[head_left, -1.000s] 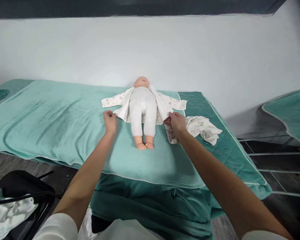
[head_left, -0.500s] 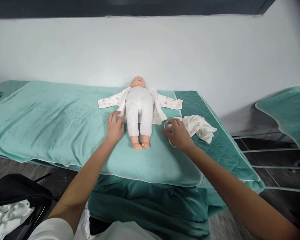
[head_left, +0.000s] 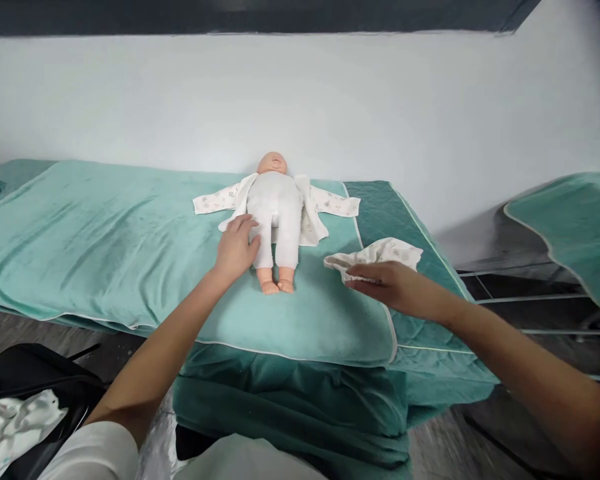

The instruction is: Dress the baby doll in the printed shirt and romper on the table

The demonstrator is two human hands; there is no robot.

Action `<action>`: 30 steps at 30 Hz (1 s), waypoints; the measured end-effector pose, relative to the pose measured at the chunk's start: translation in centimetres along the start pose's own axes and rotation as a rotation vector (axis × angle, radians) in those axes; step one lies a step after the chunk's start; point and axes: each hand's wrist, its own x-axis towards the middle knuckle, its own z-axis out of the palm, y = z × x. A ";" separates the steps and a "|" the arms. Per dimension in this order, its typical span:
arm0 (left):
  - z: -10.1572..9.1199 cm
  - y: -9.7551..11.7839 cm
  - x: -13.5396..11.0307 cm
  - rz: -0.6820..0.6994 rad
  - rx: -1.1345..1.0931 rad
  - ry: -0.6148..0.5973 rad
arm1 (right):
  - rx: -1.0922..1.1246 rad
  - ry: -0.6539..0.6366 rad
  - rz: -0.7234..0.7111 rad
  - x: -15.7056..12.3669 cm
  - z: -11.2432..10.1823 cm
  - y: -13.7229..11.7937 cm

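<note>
A baby doll (head_left: 281, 193) with a white cloth body lies on its back, feet toward me. Its arms are in the sleeves of a white printed baby jacket (head_left: 314, 228), which is spread open at the front. My left hand (head_left: 236, 248) rests at the doll's leg on the left side, fingers apart and holding nothing. On the right, a crumpled white printed baby garment (head_left: 387, 251) lies on the bed. My right hand (head_left: 387, 288) is closed on the garment's near edge, thumb and fingers together; part of the cloth is hidden behind the hand.
A light green sheet (head_left: 105, 247) covers the bed, with a darker quilted cover (head_left: 375, 200) showing at right. A black chair (head_left: 35, 373) holding white printed cloth (head_left: 25, 420) stands at lower left. Behind the bed is a white wall (head_left: 180, 100); a metal frame is at right.
My right hand has turned and shifted right and toward me, taking the garment's near edge, and the garment's shape has changed. My left hand has moved slightly right, onto the doll's leg.
</note>
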 end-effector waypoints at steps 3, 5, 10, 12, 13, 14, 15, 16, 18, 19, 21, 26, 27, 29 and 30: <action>-2.5 5.2 0.6 0.106 -0.525 -0.266 | 0.096 -0.027 -0.009 3.0 -3.1 -4.9; -4.0 7.9 0.9 0.128 -0.714 -0.356 | 0.168 0.058 -0.051 5.1 -4.9 -7.9; -7.3 9.1 2.0 0.097 -0.854 -0.183 | 0.412 0.259 -0.200 8.7 -8.5 -12.2; -8.6 8.5 2.5 0.094 -0.887 -0.119 | 0.463 0.188 -0.206 9.4 -9.1 -12.6; -9.2 8.3 2.7 0.082 -0.903 -0.105 | 0.464 0.115 -0.199 9.8 -9.1 -12.5; -9.8 8.1 2.9 0.061 -0.923 -0.100 | 0.463 0.049 -0.190 10.2 -8.9 -12.4; -10.2 8.0 3.0 0.029 -0.941 -0.107 | 0.469 0.017 -0.184 10.5 -8.6 -12.3; -10.5 7.8 3.0 -0.010 -0.958 -0.132 | 0.491 0.044 -0.183 10.9 -8.1 -12.2; -10.8 7.5 3.0 -0.095 -0.982 -0.224 | 0.587 0.209 -0.196 11.5 -7.1 -11.9; -10.8 7.3 3.0 -0.131 -0.989 -0.278 | 0.638 0.292 -0.206 11.7 -6.7 -11.8; -10.8 6.8 3.0 -0.179 -1.003 -0.337 | 0.699 0.372 -0.218 11.9 -6.1 -11.7; -10.0 6.2 3.3 -0.162 -1.081 -0.142 | 0.560 -0.045 -0.148 11.8 -5.5 -11.4; -9.7 6.2 3.3 -0.155 -1.090 -0.120 | 0.546 -0.089 -0.126 11.9 -5.3 -11.3; -9.1 6.5 3.2 -0.155 -1.097 -0.112 | 0.610 0.000 -0.097 12.2 -4.8 -11.3; -8.8 6.6 3.1 -0.160 -1.092 -0.130 | 0.673 0.094 -0.093 12.5 -4.4 -11.2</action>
